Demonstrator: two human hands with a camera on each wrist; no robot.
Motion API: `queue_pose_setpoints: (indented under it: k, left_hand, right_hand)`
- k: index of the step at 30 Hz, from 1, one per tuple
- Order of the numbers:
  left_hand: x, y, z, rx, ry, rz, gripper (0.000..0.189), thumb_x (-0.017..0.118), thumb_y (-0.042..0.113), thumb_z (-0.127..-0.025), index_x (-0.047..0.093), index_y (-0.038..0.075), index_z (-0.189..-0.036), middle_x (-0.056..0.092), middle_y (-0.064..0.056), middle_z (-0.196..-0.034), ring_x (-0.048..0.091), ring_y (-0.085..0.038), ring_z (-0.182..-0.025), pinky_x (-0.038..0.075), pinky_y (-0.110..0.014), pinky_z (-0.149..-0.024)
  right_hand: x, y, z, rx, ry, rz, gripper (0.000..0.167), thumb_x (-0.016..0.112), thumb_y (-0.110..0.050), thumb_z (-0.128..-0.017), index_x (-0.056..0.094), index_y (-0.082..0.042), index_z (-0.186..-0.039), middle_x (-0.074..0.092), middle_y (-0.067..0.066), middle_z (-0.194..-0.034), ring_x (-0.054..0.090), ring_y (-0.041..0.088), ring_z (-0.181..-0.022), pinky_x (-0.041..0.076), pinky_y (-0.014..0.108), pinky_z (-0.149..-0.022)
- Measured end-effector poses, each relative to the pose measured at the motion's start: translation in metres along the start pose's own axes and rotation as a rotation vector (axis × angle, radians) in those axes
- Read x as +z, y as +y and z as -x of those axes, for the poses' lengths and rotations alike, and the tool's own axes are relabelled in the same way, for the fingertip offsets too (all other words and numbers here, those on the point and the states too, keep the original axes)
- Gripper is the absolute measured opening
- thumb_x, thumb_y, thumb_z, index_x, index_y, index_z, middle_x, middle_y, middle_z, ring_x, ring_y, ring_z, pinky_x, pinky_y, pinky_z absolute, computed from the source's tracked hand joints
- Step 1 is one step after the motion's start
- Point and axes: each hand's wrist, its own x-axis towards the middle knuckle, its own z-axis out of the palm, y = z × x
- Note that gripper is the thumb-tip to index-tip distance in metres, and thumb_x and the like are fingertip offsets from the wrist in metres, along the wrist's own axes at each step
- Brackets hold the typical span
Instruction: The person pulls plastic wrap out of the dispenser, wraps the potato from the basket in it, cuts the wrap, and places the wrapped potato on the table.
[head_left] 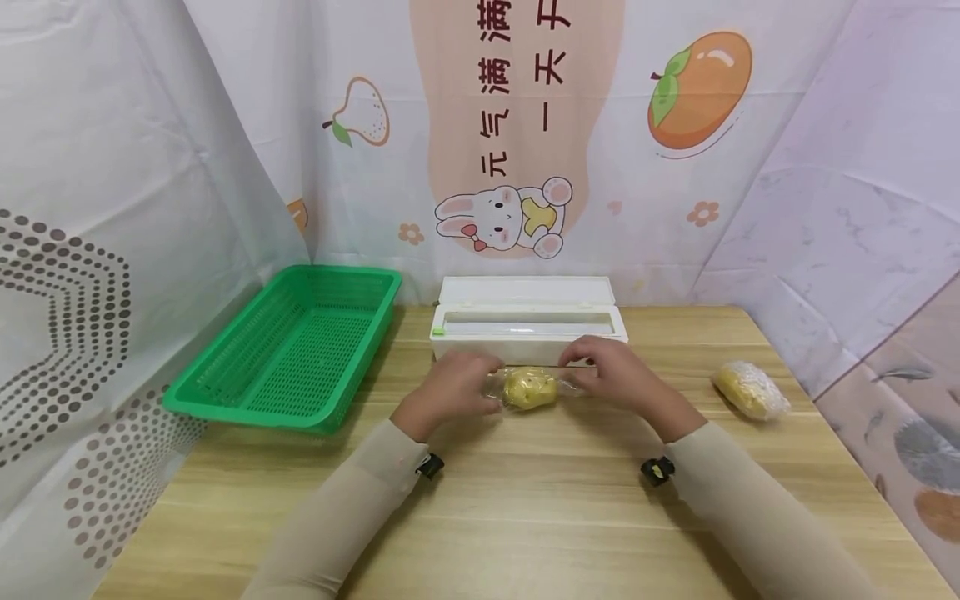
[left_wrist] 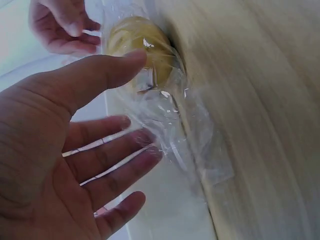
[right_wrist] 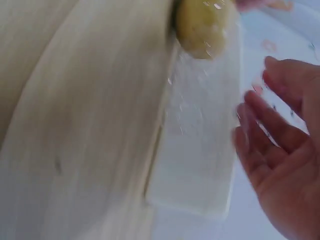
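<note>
A yellow potato (head_left: 530, 388) lies on the table with clear plastic wrap (left_wrist: 167, 112) around it, loose ends spreading to both sides. My left hand (head_left: 459, 385) is at its left, fingers spread and touching the film in the left wrist view, thumb over the potato's end. On the other side my right hand (head_left: 621, 375) hovers with loosely bent fingers, apart from the potato in the right wrist view. Directly behind stands a white cling film dispenser (head_left: 527, 348), lid raised, with a roll showing inside.
To the left stands a green plastic basket (head_left: 360, 358) with perforated sides. At the right of the wooden table (head_left: 517, 525) lies another yellow item (head_left: 750, 390) wrapped in film. A printed curtain (head_left: 360, 208) hangs behind the table.
</note>
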Motion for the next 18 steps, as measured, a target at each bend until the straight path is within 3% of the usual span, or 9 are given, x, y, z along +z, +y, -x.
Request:
queue_pose_setpoints:
  k: [3, 7, 10, 14, 18]
  left_hand:
    - [0.002, -0.001, -0.003, -0.009, 0.014, -0.012, 0.036, 0.085, 0.034, -0.081, 0.074, 0.019, -0.112, 0.076, 0.007, -0.102, 0.068, -0.013, -0.093, 0.05, -0.039, -0.087]
    - [0.007, -0.002, -0.005, 0.003, 0.056, -0.039, 0.016, 0.082, 0.028, -0.084, 0.072, 0.023, -0.096, 0.072, 0.013, -0.086, 0.063, -0.008, -0.077, 0.049, -0.034, -0.08]
    - [0.01, -0.003, -0.007, 0.024, 0.101, -0.048, 0.012, 0.082, 0.024, -0.084, 0.073, 0.025, -0.091, 0.071, 0.015, -0.082, 0.062, -0.006, -0.073, 0.049, -0.033, -0.078]
    - [0.014, -0.004, -0.01, 0.047, 0.144, -0.058, 0.01, 0.079, 0.019, -0.084, 0.076, 0.027, -0.09, 0.075, 0.016, -0.082, 0.066, -0.005, -0.073, 0.051, -0.032, -0.078]
    - [0.016, -0.003, -0.009, 0.056, 0.131, -0.026, 0.009, 0.08, 0.019, -0.084, 0.078, 0.027, -0.089, 0.076, 0.016, -0.084, 0.069, -0.003, -0.078, 0.05, -0.034, -0.085]
  right_hand:
    - [0.011, 0.0, -0.009, 0.027, -0.097, -0.026, 0.005, 0.078, -0.02, -0.094, 0.076, -0.015, -0.095, 0.075, -0.007, -0.1, 0.071, 0.016, -0.1, 0.058, 0.042, -0.09]
    - [0.018, 0.003, -0.01, 0.095, -0.137, -0.117, 0.004, 0.08, -0.015, -0.092, 0.077, -0.016, -0.091, 0.074, -0.008, -0.091, 0.069, 0.013, -0.088, 0.059, 0.032, -0.079]
    - [0.018, 0.004, -0.008, 0.131, -0.157, -0.154, 0.004, 0.081, -0.016, -0.091, 0.077, -0.015, -0.091, 0.073, -0.009, -0.087, 0.066, 0.013, -0.079, 0.056, 0.026, -0.069]
    - [0.017, 0.004, -0.005, 0.166, -0.189, -0.156, 0.005, 0.082, -0.02, -0.091, 0.077, -0.017, -0.089, 0.073, -0.01, -0.083, 0.062, 0.011, -0.074, 0.052, 0.025, -0.064]
    - [0.016, 0.003, -0.002, 0.164, -0.205, -0.161, 0.006, 0.082, -0.018, -0.091, 0.076, -0.016, -0.089, 0.073, -0.01, -0.082, 0.063, 0.008, -0.075, 0.053, 0.025, -0.066]
